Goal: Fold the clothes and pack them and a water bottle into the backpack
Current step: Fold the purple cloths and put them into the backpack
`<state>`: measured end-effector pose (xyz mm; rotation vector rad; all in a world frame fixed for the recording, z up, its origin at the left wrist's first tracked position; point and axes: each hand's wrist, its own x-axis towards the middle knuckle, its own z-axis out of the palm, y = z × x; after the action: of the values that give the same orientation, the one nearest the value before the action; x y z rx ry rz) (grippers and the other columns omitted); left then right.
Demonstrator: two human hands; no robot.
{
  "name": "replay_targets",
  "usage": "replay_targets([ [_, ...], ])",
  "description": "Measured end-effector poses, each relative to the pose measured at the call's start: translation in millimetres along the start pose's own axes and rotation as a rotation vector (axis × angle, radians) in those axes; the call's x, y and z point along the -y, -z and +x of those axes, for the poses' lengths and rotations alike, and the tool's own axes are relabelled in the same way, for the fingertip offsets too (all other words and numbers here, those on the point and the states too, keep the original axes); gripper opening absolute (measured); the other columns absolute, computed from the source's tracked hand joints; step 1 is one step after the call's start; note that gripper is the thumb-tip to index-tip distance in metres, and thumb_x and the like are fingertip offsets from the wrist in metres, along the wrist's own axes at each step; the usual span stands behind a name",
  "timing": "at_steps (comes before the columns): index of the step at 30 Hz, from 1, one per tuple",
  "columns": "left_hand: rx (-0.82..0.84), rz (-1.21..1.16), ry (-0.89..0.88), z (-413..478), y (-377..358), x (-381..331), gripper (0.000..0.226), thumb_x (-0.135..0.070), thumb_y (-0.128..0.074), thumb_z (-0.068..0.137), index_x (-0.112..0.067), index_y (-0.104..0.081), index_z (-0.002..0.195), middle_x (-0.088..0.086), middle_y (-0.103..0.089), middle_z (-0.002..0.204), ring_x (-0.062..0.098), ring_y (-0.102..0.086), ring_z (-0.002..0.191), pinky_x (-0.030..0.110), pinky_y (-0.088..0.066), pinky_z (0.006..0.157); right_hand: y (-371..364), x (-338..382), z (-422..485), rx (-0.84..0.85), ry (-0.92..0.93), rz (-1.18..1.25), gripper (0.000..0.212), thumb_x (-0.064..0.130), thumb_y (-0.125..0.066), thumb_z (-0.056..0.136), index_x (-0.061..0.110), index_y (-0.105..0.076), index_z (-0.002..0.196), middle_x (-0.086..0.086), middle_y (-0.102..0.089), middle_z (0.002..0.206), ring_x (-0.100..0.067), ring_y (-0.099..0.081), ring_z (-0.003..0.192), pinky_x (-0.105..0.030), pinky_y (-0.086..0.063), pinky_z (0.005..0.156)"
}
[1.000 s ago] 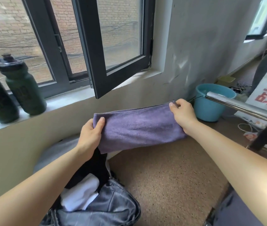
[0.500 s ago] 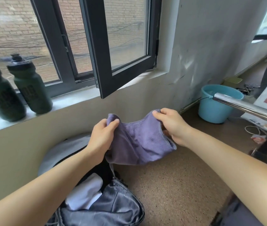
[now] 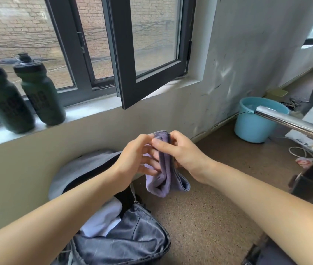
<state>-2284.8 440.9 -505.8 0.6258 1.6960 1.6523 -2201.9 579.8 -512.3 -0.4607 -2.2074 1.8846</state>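
A purple cloth (image 3: 166, 176) hangs folded in half in the air above the floor. My right hand (image 3: 180, 152) pinches its top edge, thumb and fingers closed on both ends. My left hand (image 3: 138, 155) touches the cloth from the left, its fingers spread against the fabric. Below them the grey backpack (image 3: 132, 238) lies open on the floor with white folded clothing (image 3: 104, 219) inside. Two dark green water bottles (image 3: 41, 90) (image 3: 2, 100) stand on the windowsill at the left.
An open black window frame (image 3: 152, 54) juts out over the sill. A blue bucket (image 3: 255, 123) stands by the wall at the right, with a chrome bar (image 3: 293, 125) in front of it and cables on the brown floor (image 3: 209, 217).
The cloth was held stretched wide between both hands. My hands came together, and the two ends now meet so that it hangs doubled.
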Motion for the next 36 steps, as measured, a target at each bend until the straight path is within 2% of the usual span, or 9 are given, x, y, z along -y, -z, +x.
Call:
replay_targets([
  [3,0.086,0.067,-0.039,-2,1,2,0.035,-0.041,-0.05,0.092,-0.014,-0.071,0.085,0.009,-0.062,0.081,0.022,-0.061,0.067,0.029,-0.053,0.059,3,-4,1,-0.049,0.04,-0.065,0.049,0.034,-0.085,0.078,0.008,-0.063,0.113,-0.012,-0.074,0.111,-0.023,-0.071,0.107,-0.038,-0.054,0.097],
  [6,0.012,0.119,-0.122,-2,0,3,0.023,-0.019,-0.055,0.098,-0.008,-0.075,0.092,0.009,-0.064,0.083,0.022,-0.061,0.071,0.026,-0.054,0.058,9,-5,5,-0.047,0.049,-0.077,0.03,0.01,-0.079,0.084,0.003,-0.065,0.11,-0.016,-0.074,0.109,-0.025,-0.072,0.101,-0.041,-0.053,0.097],
  [10,-0.241,0.092,-0.215,5,9,4,0.023,0.004,-0.06,0.093,-0.014,-0.074,0.088,0.006,-0.071,0.079,0.017,-0.066,0.066,0.02,-0.052,0.054,18,1,10,-0.043,0.07,-0.037,0.021,0.002,-0.071,0.09,-0.005,-0.063,0.109,-0.019,-0.071,0.103,-0.018,-0.065,0.091,-0.044,-0.053,0.096],
  [14,-0.459,0.136,-0.207,17,26,12,0.026,-0.009,-0.073,0.085,-0.019,-0.069,0.108,0.004,-0.071,0.101,0.012,-0.065,0.084,0.022,-0.052,0.067,28,6,13,0.023,0.011,0.122,0.044,0.016,-0.072,0.085,-0.004,-0.06,0.123,-0.027,-0.066,0.122,-0.029,-0.063,0.103,-0.056,-0.046,0.104],
  [18,-0.081,-0.077,0.098,23,40,19,0.077,-0.06,-0.085,0.065,-0.023,-0.068,0.13,0.004,-0.069,0.133,0.02,-0.064,0.122,0.04,-0.045,0.107,40,10,17,0.084,-0.034,0.314,0.043,0.014,-0.065,0.092,0.003,-0.059,0.133,-0.022,-0.063,0.135,-0.038,-0.061,0.125,-0.055,-0.04,0.11],
  [21,0.161,-0.164,0.148,19,36,23,0.063,-0.047,-0.078,0.085,-0.012,-0.066,0.135,0.011,-0.067,0.138,0.032,-0.061,0.132,0.05,-0.039,0.116,45,8,21,0.053,-0.042,0.376,0.037,0.009,-0.058,0.098,0.004,-0.061,0.134,-0.019,-0.066,0.132,-0.039,-0.06,0.127,-0.058,-0.04,0.113],
  [25,-0.102,0.039,0.021,19,23,25,0.04,-0.033,-0.087,0.078,-0.009,-0.077,0.108,0.01,-0.079,0.108,0.031,-0.073,0.11,0.051,-0.052,0.106,43,1,21,-0.032,-0.053,0.199,0.028,0.02,-0.071,0.093,0.012,-0.07,0.119,-0.008,-0.076,0.114,-0.027,-0.071,0.109,-0.043,-0.057,0.093],
  [29,-0.169,0.212,-0.084,17,15,27,0.021,-0.024,-0.086,0.083,-0.013,-0.078,0.099,0.002,-0.081,0.095,0.017,-0.076,0.097,0.04,-0.06,0.089,41,-4,19,-0.108,-0.021,0.009,0.019,0.021,-0.083,0.082,0.014,-0.068,0.091,0.002,-0.068,0.074,-0.01,-0.064,0.069,-0.025,-0.049,0.061],
  [36,-0.409,0.671,-0.373,14,13,25,0.042,-0.052,-0.081,0.061,-0.031,-0.06,0.091,-0.014,-0.069,0.081,0.011,-0.067,0.081,0.042,-0.056,0.076,34,-4,19,-0.186,-0.066,-0.117,0.03,0.029,-0.079,0.086,0.018,-0.055,0.073,-0.001,-0.057,0.064,-0.013,-0.059,0.058,-0.024,-0.047,0.049],
])
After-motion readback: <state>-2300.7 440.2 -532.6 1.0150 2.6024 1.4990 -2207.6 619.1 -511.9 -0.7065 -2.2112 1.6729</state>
